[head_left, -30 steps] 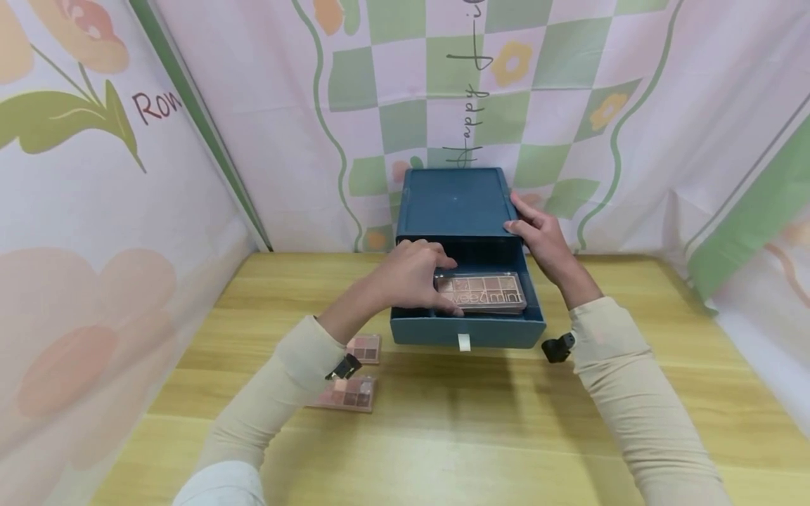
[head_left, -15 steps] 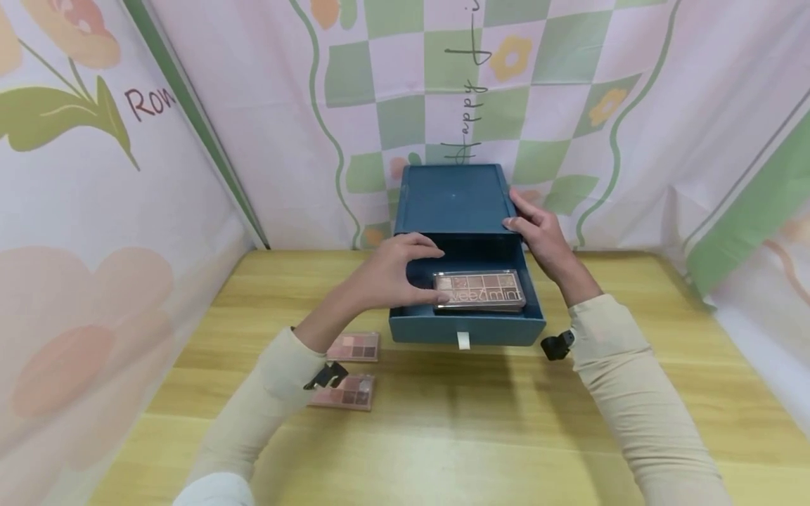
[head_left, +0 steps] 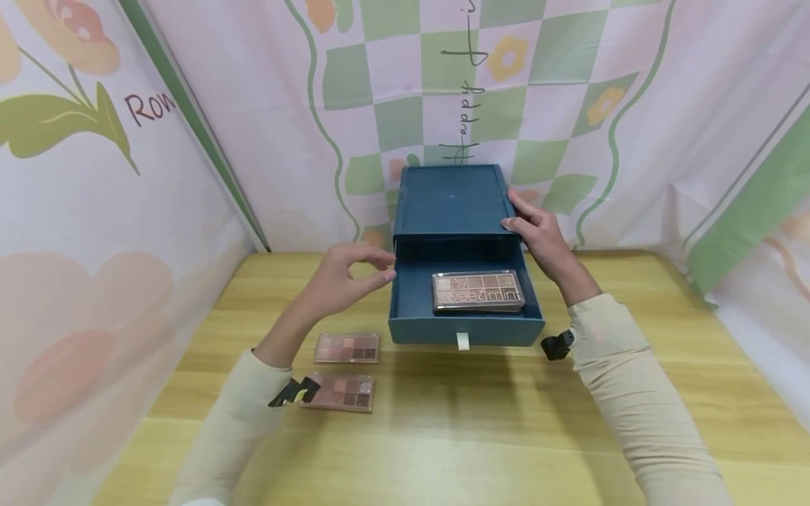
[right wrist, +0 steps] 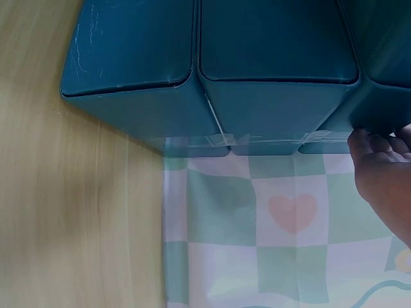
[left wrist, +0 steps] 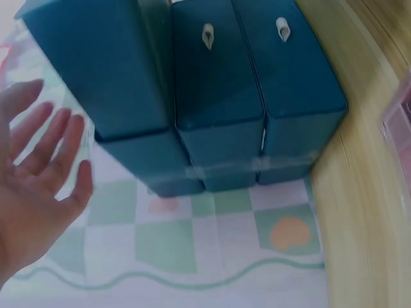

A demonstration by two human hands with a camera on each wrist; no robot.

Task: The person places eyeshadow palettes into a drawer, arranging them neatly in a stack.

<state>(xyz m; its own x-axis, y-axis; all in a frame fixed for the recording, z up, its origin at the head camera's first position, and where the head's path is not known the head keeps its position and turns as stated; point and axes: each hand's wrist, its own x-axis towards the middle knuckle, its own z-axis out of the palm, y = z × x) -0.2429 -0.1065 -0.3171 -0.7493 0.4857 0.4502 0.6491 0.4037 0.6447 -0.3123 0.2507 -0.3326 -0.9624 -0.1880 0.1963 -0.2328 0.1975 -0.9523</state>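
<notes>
A dark blue drawer unit [head_left: 452, 200] stands against the back curtain, its top drawer [head_left: 467, 332] pulled out. Inside the drawer, toward the right, lies an eyeshadow palette [head_left: 477, 290] with lettering on its clear lid; another edge shows beneath it. My left hand [head_left: 338, 281] is just left of the drawer, fingers loosely bent and holding nothing. In the left wrist view, the left hand [left wrist: 42, 167] has its fingers spread beside the drawer. My right hand [head_left: 544, 242] rests on the unit's upper right side, thumb at the top edge and fingers along the side.
Two more eyeshadow palettes, a far one [head_left: 346, 348] and a near one [head_left: 342, 392], lie on the wooden table [head_left: 455, 443] left of the drawer. Closed lower drawers [left wrist: 218, 70] with white pull tabs sit under the top one. A patterned curtain [head_left: 253, 140] hangs behind.
My left hand has let go of the palette in the drawer and moved left, out past the drawer's side. The right hand stays on the unit.
</notes>
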